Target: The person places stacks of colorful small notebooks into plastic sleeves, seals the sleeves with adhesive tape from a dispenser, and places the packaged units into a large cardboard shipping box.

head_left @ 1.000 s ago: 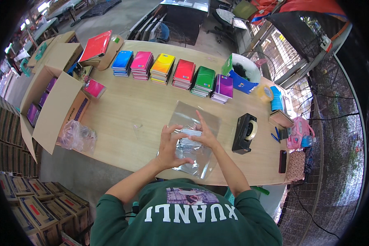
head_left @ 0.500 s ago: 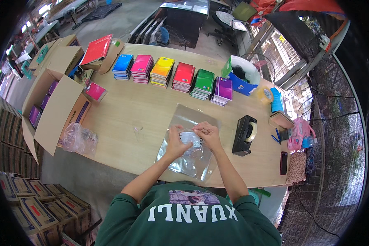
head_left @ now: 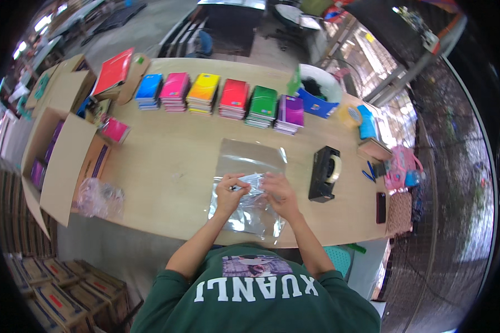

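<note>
Between my two hands is a small pale spiral notebook (head_left: 252, 183) in clear plastic film, partly hidden by my fingers and blurred. It cannot be told whether it is one notebook or more. My left hand (head_left: 229, 193) grips its left side, thumb laid over the top. My right hand (head_left: 280, 194) pinches the film at its right edge, fingers curled. Under both hands lies a pile of clear plastic sheets (head_left: 250, 152), glossy and partly wrinkled, near the table's front edge.
Stacks of coloured notebooks (head_left: 233, 97) stand in a row across the back. A black tape dispenser (head_left: 322, 176) sits to the right, with a phone (head_left: 380, 207) beyond. At left are an open carton (head_left: 66, 166) and a crumpled plastic bag (head_left: 97, 197). A blue-and-white container (head_left: 319, 105) stands at back right.
My left thumb and fingers have closed further over the top of the notebook. My right fingers have come down along its right edge. The whole view has shifted slightly.
</note>
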Available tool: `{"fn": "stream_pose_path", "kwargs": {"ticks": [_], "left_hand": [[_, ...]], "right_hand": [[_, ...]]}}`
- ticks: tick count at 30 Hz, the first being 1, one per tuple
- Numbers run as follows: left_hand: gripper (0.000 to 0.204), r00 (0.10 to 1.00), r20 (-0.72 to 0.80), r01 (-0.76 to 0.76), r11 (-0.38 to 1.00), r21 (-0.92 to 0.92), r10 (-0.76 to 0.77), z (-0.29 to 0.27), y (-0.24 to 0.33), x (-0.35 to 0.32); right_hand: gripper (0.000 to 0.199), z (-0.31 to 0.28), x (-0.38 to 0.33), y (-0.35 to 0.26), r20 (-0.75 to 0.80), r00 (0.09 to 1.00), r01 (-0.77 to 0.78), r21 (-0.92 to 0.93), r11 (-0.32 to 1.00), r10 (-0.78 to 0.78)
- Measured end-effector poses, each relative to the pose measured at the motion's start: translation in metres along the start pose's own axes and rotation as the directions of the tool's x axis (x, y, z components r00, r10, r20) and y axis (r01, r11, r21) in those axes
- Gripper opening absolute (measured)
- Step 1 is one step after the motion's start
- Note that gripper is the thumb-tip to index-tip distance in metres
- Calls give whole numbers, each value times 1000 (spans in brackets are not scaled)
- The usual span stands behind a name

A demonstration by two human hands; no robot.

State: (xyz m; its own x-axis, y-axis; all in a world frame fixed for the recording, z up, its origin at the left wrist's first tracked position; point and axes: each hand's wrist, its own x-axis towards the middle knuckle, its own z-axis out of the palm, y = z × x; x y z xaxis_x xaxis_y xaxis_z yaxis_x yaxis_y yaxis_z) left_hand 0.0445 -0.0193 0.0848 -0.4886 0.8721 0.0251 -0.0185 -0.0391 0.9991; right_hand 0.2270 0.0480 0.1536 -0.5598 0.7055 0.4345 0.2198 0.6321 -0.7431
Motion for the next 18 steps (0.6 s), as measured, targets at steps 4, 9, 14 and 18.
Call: {"fn": "stream_pose_path", "kwargs": {"ticks": [4,9,14,18], "left_hand": [[17,1000,-29,9,1000,-26,-10,3,8,-7],[16,999,-5,39,999,-30,-39,10,17,-7],[17,999,6,43,999,-33,-43,5,22,-6],[17,1000,15,-2,1000,-2,2,3,18,-7]], "right_hand": [[19,-86,-47,71,-645,727,-505,-268,821,236],[24,-158,-74,106,-379,126,-910,323,258,917],[21,-142,-117,121,-518,296,-794,334,508,803],[17,-85,-149,124,-18,-13,-238,971,14,1000]]}}
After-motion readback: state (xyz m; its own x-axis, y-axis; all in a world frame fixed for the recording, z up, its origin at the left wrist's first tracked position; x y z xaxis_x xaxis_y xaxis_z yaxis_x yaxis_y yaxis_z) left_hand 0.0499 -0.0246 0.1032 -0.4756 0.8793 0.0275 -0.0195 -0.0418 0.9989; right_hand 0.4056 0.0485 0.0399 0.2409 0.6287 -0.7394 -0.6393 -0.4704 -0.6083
